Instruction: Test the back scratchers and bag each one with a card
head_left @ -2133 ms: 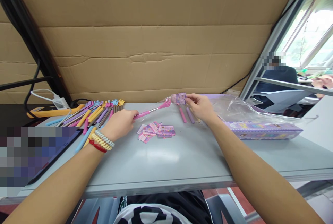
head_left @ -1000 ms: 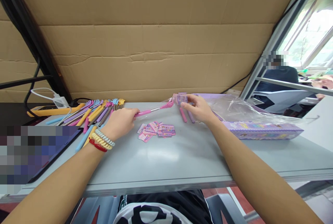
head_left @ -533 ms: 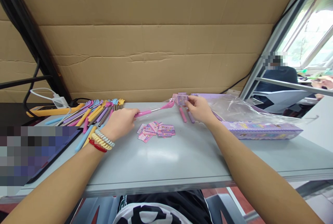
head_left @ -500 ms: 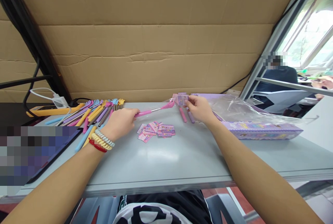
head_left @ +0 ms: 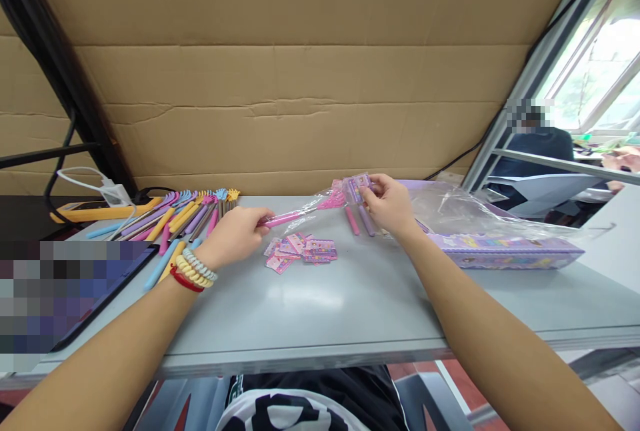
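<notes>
My left hand is closed around the pink handle of a back scratcher, whose hand-shaped end points right. Clear plastic film surrounds its far part. At the back of the table my right hand pinches a small purple printed card in clear plastic. Beneath that card lie a pink handle and a purple handle. Between my hands, nearer to me, is a loose pile of small pink and purple printed cards.
Several colourful back scratchers lie at left, beside a tablet-like screen and a white plug. A purple box with clear film is at right. Cardboard walls the back. A person sits beyond the frame.
The pink back scratcher's end is now inside the clear plastic, further right. My right hand has shifted slightly right and tilted the card.
</notes>
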The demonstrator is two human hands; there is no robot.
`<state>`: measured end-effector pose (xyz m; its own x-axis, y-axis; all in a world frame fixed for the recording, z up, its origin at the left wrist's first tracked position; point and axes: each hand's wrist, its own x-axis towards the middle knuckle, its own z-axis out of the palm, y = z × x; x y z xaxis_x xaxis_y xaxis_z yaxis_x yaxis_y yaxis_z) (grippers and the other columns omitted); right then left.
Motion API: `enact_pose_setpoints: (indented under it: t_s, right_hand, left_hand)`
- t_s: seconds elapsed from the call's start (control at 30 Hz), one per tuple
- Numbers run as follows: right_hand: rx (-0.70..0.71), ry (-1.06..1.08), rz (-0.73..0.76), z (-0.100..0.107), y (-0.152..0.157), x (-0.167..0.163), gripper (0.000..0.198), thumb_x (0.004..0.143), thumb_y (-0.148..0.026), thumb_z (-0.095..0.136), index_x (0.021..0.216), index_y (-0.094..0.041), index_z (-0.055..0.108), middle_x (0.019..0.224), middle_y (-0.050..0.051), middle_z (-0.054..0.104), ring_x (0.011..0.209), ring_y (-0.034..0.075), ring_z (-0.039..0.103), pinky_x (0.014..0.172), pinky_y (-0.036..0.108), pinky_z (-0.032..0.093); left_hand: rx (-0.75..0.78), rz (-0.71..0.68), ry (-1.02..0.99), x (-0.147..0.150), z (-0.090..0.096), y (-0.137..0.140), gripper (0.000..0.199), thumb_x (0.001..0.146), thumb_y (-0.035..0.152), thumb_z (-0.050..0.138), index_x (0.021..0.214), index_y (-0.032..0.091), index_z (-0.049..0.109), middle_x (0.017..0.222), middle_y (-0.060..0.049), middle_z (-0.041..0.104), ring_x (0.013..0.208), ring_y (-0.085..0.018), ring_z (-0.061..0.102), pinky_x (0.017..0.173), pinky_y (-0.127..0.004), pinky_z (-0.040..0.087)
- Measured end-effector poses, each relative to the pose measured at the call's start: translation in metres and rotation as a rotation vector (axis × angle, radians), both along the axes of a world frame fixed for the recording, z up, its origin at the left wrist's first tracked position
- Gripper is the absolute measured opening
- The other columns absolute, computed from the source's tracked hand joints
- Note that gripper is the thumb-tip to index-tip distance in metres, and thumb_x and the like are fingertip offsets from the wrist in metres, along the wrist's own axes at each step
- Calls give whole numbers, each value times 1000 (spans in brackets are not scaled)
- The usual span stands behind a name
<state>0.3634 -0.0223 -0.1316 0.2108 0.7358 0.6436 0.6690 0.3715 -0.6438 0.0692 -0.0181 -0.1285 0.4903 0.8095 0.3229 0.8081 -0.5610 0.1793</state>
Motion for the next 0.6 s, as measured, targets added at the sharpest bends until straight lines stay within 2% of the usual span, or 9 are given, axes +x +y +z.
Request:
enact_pose_setpoints:
  t_s: [0.2, 0.37, 0.43, 0.5, 0.6]
  right_hand:
    - [110, 86, 54, -5, 4, 1, 35, 78, -30, 54, 110, -21, 45, 63, -4, 57, 50, 13, 49, 50, 26, 37]
    - [108, -65, 8, -2, 0, -1, 10, 76, -23, 51, 84, -20, 55, 70, 1, 59, 56, 13, 51, 54, 27, 40]
    - [68, -147, 17, -2, 0, -2, 12, 74, -22, 52, 83, -20, 60, 79, 4, 63, 65, 16, 56, 61, 30, 44]
    - [58, -217, 40, -4, 1, -2, 23, 72, -23, 56, 94, -20, 63, 97, 8, 64, 86, 22, 60, 73, 35, 47]
    - [114, -282, -26, -7, 2, -7, 39, 68, -24, 61, 106, -19, 62, 125, 15, 53, 120, 32, 46, 91, 45, 41]
  left_hand:
    - [-231, -94, -156, 1, 1, 1, 34, 75, 32, 47, 99, 17, 68, 85, -4, 71, 75, -20, 62, 69, -30, 48]
    - [-344, -135, -236, 2, 1, 2, 34, 74, 33, 51, 99, 15, 67, 83, -4, 71, 76, -21, 63, 70, -31, 49]
    - [-388, -138, -267, 1, 0, 2, 33, 74, 33, 52, 97, 15, 66, 81, -3, 70, 75, -20, 63, 69, -31, 49]
    - [-434, -142, -324, 2, -2, 3, 30, 74, 33, 54, 95, 16, 65, 79, -3, 69, 75, -20, 63, 69, -31, 50]
    - [-503, -144, -476, 5, -7, 4, 27, 73, 32, 57, 92, 14, 63, 80, -4, 67, 74, -19, 62, 67, -32, 50]
